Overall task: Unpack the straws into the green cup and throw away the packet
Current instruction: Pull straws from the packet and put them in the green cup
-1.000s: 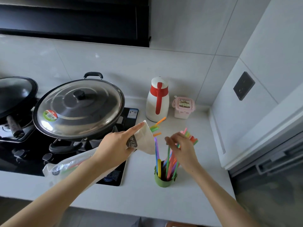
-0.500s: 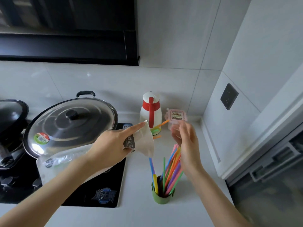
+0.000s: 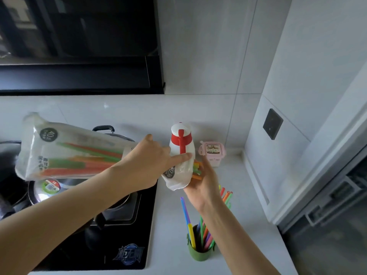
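Note:
My left hand (image 3: 148, 165) grips a clear plastic straw packet (image 3: 65, 149) near its open end, holding it raised and roughly level above the stove. Green, orange and red straws show inside it. A few straw ends (image 3: 197, 170) stick out of the packet's mouth. My right hand (image 3: 202, 185) is at that mouth, with its fingers on those straw ends. Below it, the green cup (image 3: 199, 254) stands on the white counter and holds several coloured straws.
A lidded wok (image 3: 53, 186) sits on the black stove (image 3: 127, 253) at left. A white jug with a red handle (image 3: 181, 144) and a small pink box (image 3: 212, 153) stand at the back wall. A white cabinet side (image 3: 264, 165) closes off the right.
My left hand has lifted the packet's far end up, so it now lies level above the wok. My right hand left the cup's straws and went up to the packet's mouth.

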Motion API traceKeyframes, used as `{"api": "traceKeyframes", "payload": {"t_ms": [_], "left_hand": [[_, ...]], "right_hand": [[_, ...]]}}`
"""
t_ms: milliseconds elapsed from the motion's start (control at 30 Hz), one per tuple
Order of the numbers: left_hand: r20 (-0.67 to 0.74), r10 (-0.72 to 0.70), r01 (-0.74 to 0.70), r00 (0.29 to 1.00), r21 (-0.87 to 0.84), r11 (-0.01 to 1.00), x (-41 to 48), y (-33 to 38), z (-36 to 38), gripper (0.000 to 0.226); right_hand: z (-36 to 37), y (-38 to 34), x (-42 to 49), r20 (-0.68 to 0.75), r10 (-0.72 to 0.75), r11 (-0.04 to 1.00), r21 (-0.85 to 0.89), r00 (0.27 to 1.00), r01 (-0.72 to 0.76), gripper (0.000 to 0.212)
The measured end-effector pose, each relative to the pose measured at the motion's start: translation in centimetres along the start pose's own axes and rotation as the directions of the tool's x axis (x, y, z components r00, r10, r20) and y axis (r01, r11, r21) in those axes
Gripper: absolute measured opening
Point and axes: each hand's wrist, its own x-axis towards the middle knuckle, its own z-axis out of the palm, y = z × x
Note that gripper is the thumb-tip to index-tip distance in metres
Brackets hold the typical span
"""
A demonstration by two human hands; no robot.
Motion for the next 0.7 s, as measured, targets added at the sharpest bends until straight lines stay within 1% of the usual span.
{"api": "traceKeyframes", "payload": {"t_ms": [100, 167, 200, 267, 367, 433, 500, 567, 600, 667, 700], "left_hand": [[0.057, 0.036, -0.04, 0.998, 0.064, 0.997, 0.4, 0.0, -0.7, 0.076], [0.087, 0.049, -0.056, 0.995, 0.085, 0.995, 0.6, 0.0, -0.7, 0.075], [0.088, 0.059, -0.066, 0.994, 0.085, 0.994, 0.7, 0.0, -0.7, 0.075], [0.085, 0.065, -0.07, 0.994, 0.055, 0.996, 0.9, 0.0, -0.5, 0.075], [0.081, 0.03, -0.026, 0.996, -0.058, 0.998, 0.6, -0.2, 0.6, 0.078], [0.052, -0.021, 0.028, 0.998, -0.137, 0.99, 0.0, -0.4, 1.8, 0.081], [0.028, -0.115, 0.119, 0.993, -0.255, 0.96, -0.8, -0.5, 2.9, 0.081], [0.022, -0.238, 0.225, 0.971, -0.419, 0.88, -1.7, -0.5, 3.6, 0.08], [0.007, -0.278, 0.247, 0.96, -0.482, 0.841, -2.0, -0.4, 3.9, 0.081], [-0.021, -0.31, 0.253, 0.951, -0.528, 0.811, -2.4, 0.2, 4.7, 0.087], [-0.042, -0.323, 0.25, 0.946, -0.543, 0.802, -2.4, 0.5, 5.1, 0.09]], "right_hand": [[0.1, 0.3, 0.0, 0.014, 0.054, 0.995, 0.085, 0.998, -0.055, 0.051], [0.2, 0.6, 0.1, 0.029, 0.078, 0.994, 0.08, 0.997, -0.08, 0.05], [0.2, 0.8, 0.2, 0.017, 0.085, 0.995, 0.055, 0.996, -0.086, 0.048], [0.5, 1.2, 0.5, -0.051, 0.072, 0.997, 0.039, 0.996, -0.07, 0.042], [0.6, 0.9, 1.1, -0.168, 0.007, 1.0, -0.013, 0.986, -0.01, 0.028], [0.3, 0.0, 1.5, -0.228, -0.052, 0.998, -0.05, 0.972, 0.041, 0.022], [-0.1, -1.3, 1.6, -0.223, -0.114, 0.993, -0.043, 0.968, 0.107, 0.026], [-0.7, -2.9, 2.0, -0.237, -0.157, 0.987, -0.009, 0.959, 0.159, 0.033], [-0.8, -3.6, 2.1, -0.244, -0.161, 0.985, 0.012, 0.956, 0.169, 0.034], [-0.7, -4.3, 2.1, -0.234, -0.16, 0.985, 0.03, 0.959, 0.172, 0.038], [-0.6, -4.3, 2.0, -0.217, -0.157, 0.987, 0.012, 0.964, 0.163, 0.042]]}}
